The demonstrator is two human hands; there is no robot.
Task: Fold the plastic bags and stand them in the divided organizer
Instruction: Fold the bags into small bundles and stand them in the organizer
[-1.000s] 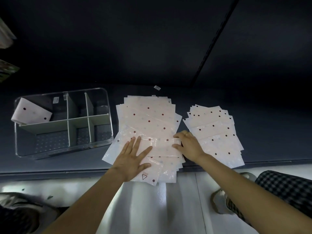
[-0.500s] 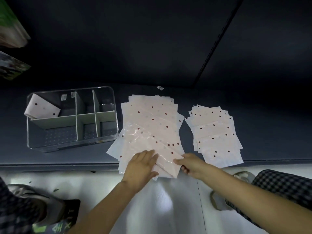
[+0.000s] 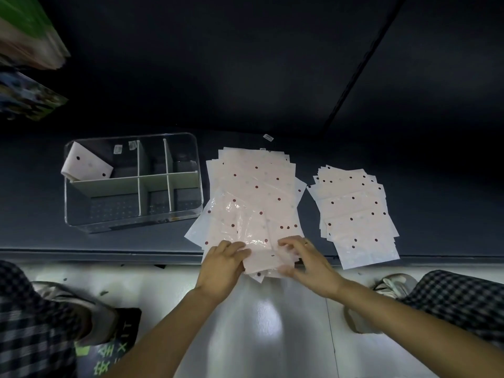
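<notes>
Dark blue-grey bench (image 3: 409,148) is running across the frame, front edge sitting just above a pale glossy floor (image 3: 261,323) that is catching a bright glare. Dark wall behind, a thin diagonal seam crossing it at upper right. Room is dim; the far bench is fading to black.

Clear organizer (image 3: 131,184) is sitting on the bench at left, grey dividers splitting it into compartments. One folded bag (image 3: 87,165) is leaning tilted in the back-left compartment. Just right of it a big pile (image 3: 253,192) of flat pink dotted bags is lying fanned out, its near end overhanging the bench edge. A smaller pile (image 3: 354,211) is lying apart, further right.

Left hand (image 3: 222,264) and right hand (image 3: 308,261) are both gripping a bag (image 3: 268,261) at the near end of the big pile, fingers curled over its edges, thumbs underneath. The bag is looking partly folded; fold count hard to tell, motion blur on the right fingers.

Colourful packets (image 3: 30,61) at top left are cut off and blurred. Small tag (image 3: 268,137) behind the big pile is unreadable. Checked fabric (image 3: 463,298) and shoes (image 3: 392,285) are being cropped at the bottom corners; printed text at lower left is illegible.
</notes>
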